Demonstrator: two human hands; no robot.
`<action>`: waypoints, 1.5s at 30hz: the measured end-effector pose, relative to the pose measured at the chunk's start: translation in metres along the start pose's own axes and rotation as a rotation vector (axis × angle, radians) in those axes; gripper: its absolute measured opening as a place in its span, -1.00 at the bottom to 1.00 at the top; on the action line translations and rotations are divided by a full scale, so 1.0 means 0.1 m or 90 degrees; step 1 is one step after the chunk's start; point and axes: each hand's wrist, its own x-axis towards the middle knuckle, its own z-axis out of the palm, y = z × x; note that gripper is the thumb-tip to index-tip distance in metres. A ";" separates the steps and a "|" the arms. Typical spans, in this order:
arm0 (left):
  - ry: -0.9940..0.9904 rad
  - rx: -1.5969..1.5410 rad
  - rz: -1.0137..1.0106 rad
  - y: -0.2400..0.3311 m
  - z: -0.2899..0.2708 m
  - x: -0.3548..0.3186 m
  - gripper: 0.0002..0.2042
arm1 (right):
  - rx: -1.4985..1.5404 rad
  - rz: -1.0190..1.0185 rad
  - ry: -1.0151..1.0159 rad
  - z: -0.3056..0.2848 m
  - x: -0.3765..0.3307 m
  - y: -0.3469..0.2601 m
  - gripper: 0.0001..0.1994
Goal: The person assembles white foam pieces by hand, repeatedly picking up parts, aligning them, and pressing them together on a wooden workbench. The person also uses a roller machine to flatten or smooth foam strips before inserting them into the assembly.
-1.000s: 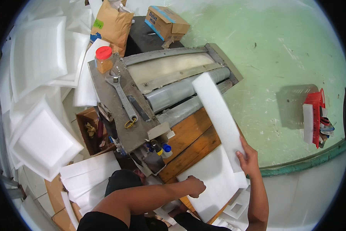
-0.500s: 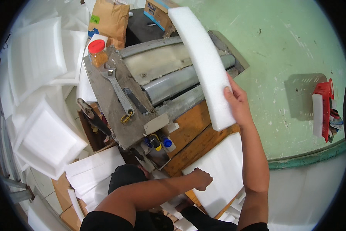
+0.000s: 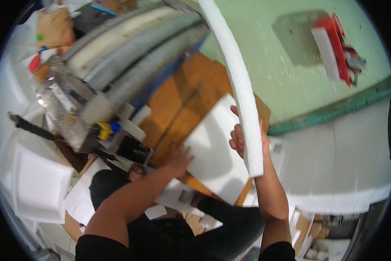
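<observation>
From the head view, I see the right hand (image 3: 237, 138) gripping a white foam strip (image 3: 237, 76) near its lower end, the strip slanting above the wooden bench (image 3: 187, 98) and running out past the upper edge. The left hand (image 3: 177, 160) is open, fingers spread, at the near-left edge of a white foam sheet (image 3: 213, 148) lying flat on the bench; I cannot tell whether the fingertips touch it. Left of the bench's far end stands a roller machine (image 3: 132, 58), blurred. A red basket (image 3: 341, 52) sits on the green surface (image 3: 256, 26) at upper right.
</observation>
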 end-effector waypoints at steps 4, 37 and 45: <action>0.131 -0.020 0.031 -0.02 0.19 0.11 -0.48 | 0.010 -0.012 0.136 -0.43 -0.63 0.14 -0.11; 0.130 -0.444 -0.145 -0.60 -0.67 0.12 -0.22 | -1.125 -0.027 0.023 -1.17 -2.04 1.41 -0.36; 0.143 -0.415 -0.167 -0.61 -0.54 0.18 -0.26 | -1.155 -0.035 0.003 -1.17 -2.01 1.41 -0.33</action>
